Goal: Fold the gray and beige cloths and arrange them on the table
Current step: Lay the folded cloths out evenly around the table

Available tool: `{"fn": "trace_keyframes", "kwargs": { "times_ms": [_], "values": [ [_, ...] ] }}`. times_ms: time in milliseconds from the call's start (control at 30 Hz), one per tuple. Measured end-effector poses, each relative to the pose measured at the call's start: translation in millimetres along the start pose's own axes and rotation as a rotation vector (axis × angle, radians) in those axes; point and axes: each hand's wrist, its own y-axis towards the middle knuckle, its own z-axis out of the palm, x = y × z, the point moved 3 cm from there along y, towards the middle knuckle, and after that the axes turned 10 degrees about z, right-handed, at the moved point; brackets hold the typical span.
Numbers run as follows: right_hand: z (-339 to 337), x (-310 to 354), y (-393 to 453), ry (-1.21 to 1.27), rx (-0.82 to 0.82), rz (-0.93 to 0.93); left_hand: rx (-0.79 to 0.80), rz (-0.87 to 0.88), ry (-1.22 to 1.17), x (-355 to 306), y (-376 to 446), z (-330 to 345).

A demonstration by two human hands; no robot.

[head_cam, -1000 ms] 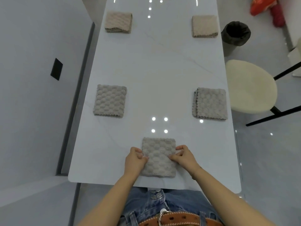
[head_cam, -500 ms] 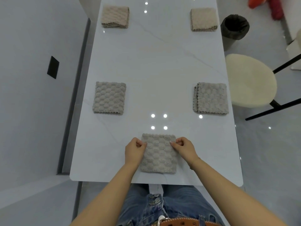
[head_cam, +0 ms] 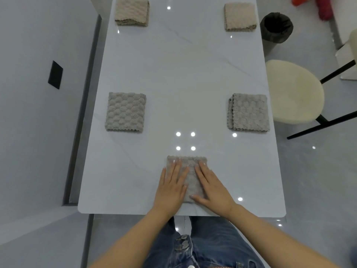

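Both hands, left hand (head_cam: 170, 188) and right hand (head_cam: 211, 187), press open and flat on the folded gray waffle-textured cloth (head_cam: 188, 161) at six o'clock on the glossy white surface (head_cam: 183, 74); smoothing evenly outward should square its edges.

Even, cool indoor light from overhead, with small glare spots on a glossy desk (head_cam: 181, 78).

Bright pinpoint reflections dot the desk top: a cluster of four near the middle, one to their right, one by the near right corner, a few along the far edge, and more on the shiny floor (head_cam: 316, 171) at right. Shadows are faint and soft, only thin dark lines under the folded cloths. The picture is mildly soft overall, and the left hand (head_cam: 171, 187) and right hand (head_cam: 211, 187) look slightly smeared at the fingertips. Wide-angle distortion bows the desk edges and stretches the forearms at the near border.
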Motion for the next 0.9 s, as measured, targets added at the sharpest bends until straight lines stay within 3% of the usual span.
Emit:
{"fn": "trace_keyframes", "kwargs": {
  "times_ms": [167,433,733,900],
  "values": [
    [9.6,-9.7,8.6,-0.182,0.056,0.015,0.102,-0.094,-0.015,9.6,-12.3,18.9],
    [6.7,-7.2,8.5,-0.195,0.073,0.039,0.188,-0.1,0.051,11.4,-10.0,11.3],
    [-28.1,38.1,11.3,-0.131,-0.066,0.094,0.024,-0.254,0.109,42.1,-35.1,-53.9],
    [-22.2,94.8,30.9,-0.11,-0.179,0.203,-0.023,-0.213,0.093,94.9,-39.8,-90.7]
  ]
}}
